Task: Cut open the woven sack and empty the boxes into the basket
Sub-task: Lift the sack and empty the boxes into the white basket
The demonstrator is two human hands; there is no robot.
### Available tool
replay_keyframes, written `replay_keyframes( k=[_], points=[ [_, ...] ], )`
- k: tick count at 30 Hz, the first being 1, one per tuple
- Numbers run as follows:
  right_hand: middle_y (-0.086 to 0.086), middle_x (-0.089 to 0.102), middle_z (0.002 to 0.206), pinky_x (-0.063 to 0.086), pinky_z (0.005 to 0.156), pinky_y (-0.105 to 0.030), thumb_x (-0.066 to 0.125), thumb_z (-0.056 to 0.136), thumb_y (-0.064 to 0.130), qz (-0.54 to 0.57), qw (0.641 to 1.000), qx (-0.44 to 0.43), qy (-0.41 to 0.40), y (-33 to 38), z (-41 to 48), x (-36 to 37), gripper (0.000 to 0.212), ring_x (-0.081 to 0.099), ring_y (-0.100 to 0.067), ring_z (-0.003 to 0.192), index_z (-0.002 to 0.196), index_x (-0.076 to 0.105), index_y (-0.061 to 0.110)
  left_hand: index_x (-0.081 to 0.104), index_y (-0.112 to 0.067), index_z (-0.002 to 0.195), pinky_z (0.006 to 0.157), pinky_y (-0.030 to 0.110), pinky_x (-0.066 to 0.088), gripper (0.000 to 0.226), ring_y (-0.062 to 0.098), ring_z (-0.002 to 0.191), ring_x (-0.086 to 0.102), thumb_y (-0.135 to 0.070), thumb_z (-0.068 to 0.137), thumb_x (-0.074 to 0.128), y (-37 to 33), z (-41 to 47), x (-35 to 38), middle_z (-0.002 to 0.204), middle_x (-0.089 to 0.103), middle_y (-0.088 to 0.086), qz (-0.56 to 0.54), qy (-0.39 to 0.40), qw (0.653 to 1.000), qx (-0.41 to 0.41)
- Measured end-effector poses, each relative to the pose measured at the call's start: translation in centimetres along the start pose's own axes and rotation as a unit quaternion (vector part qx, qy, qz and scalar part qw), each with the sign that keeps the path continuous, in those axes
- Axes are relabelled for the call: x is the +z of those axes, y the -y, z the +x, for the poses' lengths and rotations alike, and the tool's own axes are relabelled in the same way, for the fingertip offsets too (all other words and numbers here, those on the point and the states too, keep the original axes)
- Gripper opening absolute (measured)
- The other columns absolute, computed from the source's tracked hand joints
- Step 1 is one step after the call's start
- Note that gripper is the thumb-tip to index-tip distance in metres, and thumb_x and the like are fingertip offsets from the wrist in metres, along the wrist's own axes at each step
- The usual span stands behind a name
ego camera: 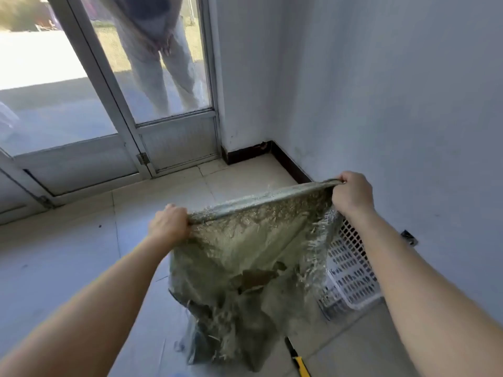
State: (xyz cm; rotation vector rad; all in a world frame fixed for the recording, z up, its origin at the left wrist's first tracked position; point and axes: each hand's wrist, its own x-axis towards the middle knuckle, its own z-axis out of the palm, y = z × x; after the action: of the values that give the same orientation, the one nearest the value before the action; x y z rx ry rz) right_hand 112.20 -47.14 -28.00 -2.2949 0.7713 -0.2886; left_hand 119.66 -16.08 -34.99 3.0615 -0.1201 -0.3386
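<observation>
A grey-green woven sack (pixel 245 257) hangs in front of me, its frayed cut edges trailing down to the floor. My left hand (pixel 170 225) grips the sack's upper left corner and my right hand (pixel 352 193) grips the upper right corner, so the top edge is stretched tight between them. A brownish shape shows through the fabric near its middle; I cannot tell if it is a box. Behind the sack on the right, a white perforated plastic basket (pixel 351 270) stands on the floor, partly hidden by the sack.
A yellow-and-black utility knife (pixel 298 359) lies on the tiled floor below the sack. A white wall runs along the right, with a dark skirting board (pixel 288 161). A glass door (pixel 152 110) is ahead, with a person standing outside it.
</observation>
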Motion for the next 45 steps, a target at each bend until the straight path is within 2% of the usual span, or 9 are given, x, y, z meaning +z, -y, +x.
replay_keyframes(
  k=[7,11,18,23,30,32,37,40,45],
  points=[
    [-0.015,0.064,0.103,0.047,0.070,-0.031,0.042,0.086,-0.004,-0.108,0.989,0.031,0.099,7.6,-3.5,-7.0,0.030,0.060,-0.034,0.092,0.105,0.064,0.004,0.054,0.004,0.090,0.028,0.025,0.043,0.015,0.032,0.056,0.059,0.002,0.090,0.039,2.4,-4.4,-9.3,0.084,0.060,0.024,-0.340,0.044,0.913,-0.223],
    [-0.015,0.061,0.110,0.055,0.059,-0.026,0.034,0.092,-0.007,0.086,0.979,0.021,0.184,14.3,-5.5,-9.0,0.040,0.069,-0.021,0.079,0.118,0.062,0.005,0.043,-0.017,0.124,0.033,0.020,0.039,0.037,0.019,0.051,0.048,0.000,0.093,0.033,-4.4,-7.9,-15.7,0.084,0.053,0.014,-0.501,0.132,0.854,-0.050],
    [-0.013,0.064,0.104,0.055,0.059,-0.024,0.055,0.087,-0.008,0.371,0.895,0.033,0.246,21.1,-7.6,-12.7,0.043,0.063,-0.013,0.074,0.128,0.053,0.004,0.053,-0.008,0.076,0.036,0.019,0.044,0.027,0.007,0.033,0.050,0.008,0.088,0.035,-10.2,-10.4,-23.7,0.059,0.054,0.006,-0.567,0.168,0.797,0.124],
    [-0.008,0.053,0.133,0.051,0.091,-0.037,0.088,0.059,0.022,0.084,0.932,0.013,0.353,19.5,-9.6,-12.8,0.112,0.058,-0.026,0.111,0.149,0.020,0.023,0.055,-0.002,0.073,0.032,0.016,0.041,0.027,0.007,0.030,0.047,0.008,0.090,0.037,-11.5,-10.0,-29.6,0.046,0.058,0.005,-0.698,0.188,0.682,0.109],
    [-0.014,0.067,0.086,0.055,0.069,-0.039,0.057,0.082,0.011,0.314,0.949,0.007,-0.023,20.1,-7.6,-12.8,0.009,0.063,-0.029,0.081,0.083,0.066,0.013,0.058,-0.007,0.097,0.065,0.032,0.059,0.017,0.021,0.061,0.066,0.006,0.087,0.052,-12.9,-11.1,-34.5,0.082,0.066,0.014,-0.586,0.345,0.640,0.358],
    [-0.015,0.066,0.094,0.053,0.080,-0.046,0.057,0.084,0.006,0.362,0.926,0.076,-0.073,19.6,-5.7,-14.8,0.017,0.063,-0.033,0.096,0.098,0.066,0.007,0.050,-0.018,0.115,0.077,0.037,0.057,0.041,0.024,0.073,0.065,0.008,0.083,0.056,-11.8,-8.3,-34.1,0.090,0.065,0.013,-0.569,0.339,0.658,0.359],
    [-0.015,0.069,0.091,0.059,0.075,-0.038,0.045,0.092,0.003,0.512,0.851,0.115,-0.003,20.4,-2.3,-18.8,0.019,0.067,-0.028,0.087,0.098,0.064,0.003,-0.002,-0.039,0.145,0.108,0.048,0.036,0.119,0.030,0.133,0.036,-0.026,0.064,0.084,-10.8,-2.5,-27.4,0.152,0.023,0.010,-0.260,0.224,0.888,0.306],
    [-0.013,0.070,0.072,0.059,0.069,-0.037,0.043,0.091,0.000,0.534,0.837,0.085,0.081,21.2,-0.6,-18.2,0.024,0.069,-0.025,0.068,0.083,0.066,0.001,0.010,-0.025,0.149,0.114,0.046,0.029,0.123,0.026,0.138,0.028,-0.038,0.054,0.087,-14.9,-2.5,-26.0,0.155,0.011,0.006,-0.271,0.219,0.870,0.349],
    [-0.011,0.073,0.077,0.060,0.069,-0.031,0.049,0.094,0.012,0.582,0.807,0.070,0.073,20.0,3.5,-19.0,0.024,0.071,-0.022,0.070,0.086,0.068,0.001,0.067,-0.022,0.090,0.082,0.037,0.055,0.023,0.021,0.089,0.067,-0.020,0.070,0.079,-21.5,-0.7,-27.3,0.094,0.070,0.002,-0.476,0.171,0.802,0.316]
  ],
)
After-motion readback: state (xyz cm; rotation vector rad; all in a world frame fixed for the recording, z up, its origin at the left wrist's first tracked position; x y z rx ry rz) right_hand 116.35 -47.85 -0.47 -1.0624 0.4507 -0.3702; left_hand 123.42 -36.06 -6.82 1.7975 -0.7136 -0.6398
